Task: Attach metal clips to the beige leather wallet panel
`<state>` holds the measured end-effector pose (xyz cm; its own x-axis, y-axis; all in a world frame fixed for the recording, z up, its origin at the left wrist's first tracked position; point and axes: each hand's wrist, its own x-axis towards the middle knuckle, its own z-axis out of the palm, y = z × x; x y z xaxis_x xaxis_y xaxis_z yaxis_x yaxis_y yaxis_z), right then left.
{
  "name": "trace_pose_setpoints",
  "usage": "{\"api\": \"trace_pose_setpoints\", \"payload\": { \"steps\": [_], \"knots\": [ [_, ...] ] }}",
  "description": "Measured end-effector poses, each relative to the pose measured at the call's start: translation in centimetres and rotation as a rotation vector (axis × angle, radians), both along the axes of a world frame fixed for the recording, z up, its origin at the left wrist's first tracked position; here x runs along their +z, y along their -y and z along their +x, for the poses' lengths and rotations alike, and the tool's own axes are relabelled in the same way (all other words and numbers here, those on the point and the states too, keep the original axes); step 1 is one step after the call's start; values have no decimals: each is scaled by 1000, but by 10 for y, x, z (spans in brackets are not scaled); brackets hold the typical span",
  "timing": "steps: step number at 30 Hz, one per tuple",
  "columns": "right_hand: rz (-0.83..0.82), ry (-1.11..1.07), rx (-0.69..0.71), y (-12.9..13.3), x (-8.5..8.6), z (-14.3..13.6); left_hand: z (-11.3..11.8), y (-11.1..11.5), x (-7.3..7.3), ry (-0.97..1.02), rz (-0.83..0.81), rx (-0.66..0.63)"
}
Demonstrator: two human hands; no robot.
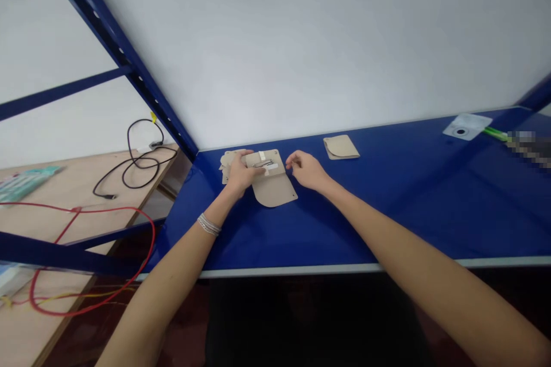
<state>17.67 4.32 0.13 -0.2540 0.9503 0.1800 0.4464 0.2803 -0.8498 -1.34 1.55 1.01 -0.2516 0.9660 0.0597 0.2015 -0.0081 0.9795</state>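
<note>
Centrally, one blue desk (pixel 336 229), spanning mid-frame to right edge. Left hand (pixel 241 172), centre-left: grip closed on the open case, apparently to steady it. Right hand (pixel 307 169), centre: grip loosely curled, just beside the case; whether it pinches anything small, cannot tell. Open beige case (pixel 274 190), centre: flap toward the bottom of the frame, leaving the contents exposed. Pale card (pixel 467 127), right. Folded beige case (pixel 341 146), upper centre-right, lying apart. Beige pieces (pixel 226 163), overlapping, partly behind the left hand. Slim metal tools (pixel 267 163), inside the open case.
</note>
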Motion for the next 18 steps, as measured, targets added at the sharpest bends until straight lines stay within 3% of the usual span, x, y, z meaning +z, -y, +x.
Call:
{"api": "trace_pose_setpoints", "payload": {
  "steps": [3, 9, 13, 18],
  "knots": [
    [-47, -83, -1, -4, -4, 0, 0, 0, 1, -48, 13, 25],
    [-48, -519, 42, -1, 1, -1, -2, -1, -2, -114, 32, -6],
    [-102, -626, 12, 3, 8, -3, -2, -3, -4, -85, 55, -9],
    [-100, -665, 26, 0, 3, -5, -1, -3, -3, -102, 56, 14]
  ]
}}
